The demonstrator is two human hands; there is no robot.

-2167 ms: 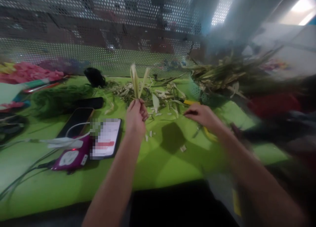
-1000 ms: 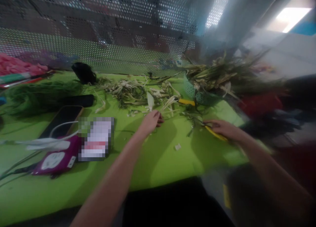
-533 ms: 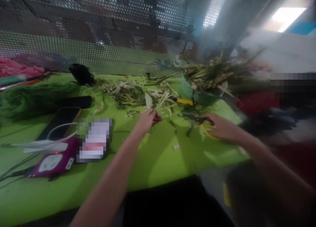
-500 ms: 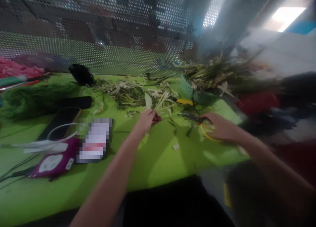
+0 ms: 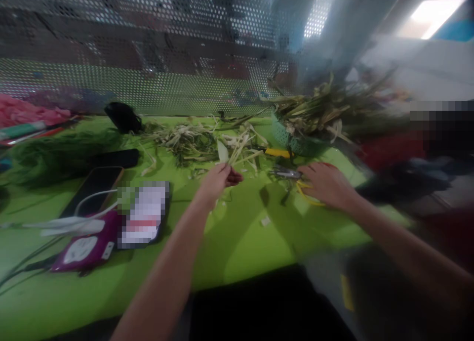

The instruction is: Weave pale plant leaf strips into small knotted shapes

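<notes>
My left hand (image 5: 219, 177) is closed in a pinch around the base of a pale green leafy stalk (image 5: 222, 153), which points away from me. Thin pale stems lie just beyond its fingers. Over to the right, my right hand (image 5: 324, 183) is curled over the yellow handles of a pair of pliers (image 5: 288, 173), low over the green table. Their grey jaws point left; the fingertips are partly hidden. Past both hands spreads a heap of dry stems and leaves (image 5: 188, 138). A yellow-handled tool (image 5: 279, 153) lies beside it, its far end covered by stems.
A green basket (image 5: 283, 133) overflows with long dry stalks at the back right. Phones (image 5: 92, 188), a purple cabled box (image 5: 83, 249) and green netting (image 5: 55, 153) occupy the left. A perforated metal panel (image 5: 166, 84) stands behind the green table (image 5: 237, 252).
My right hand has shifted slightly over the pliers' handles, its fingers now covering more of them. The left hand stays nearly in place with the stalk. The view has shifted a little.
</notes>
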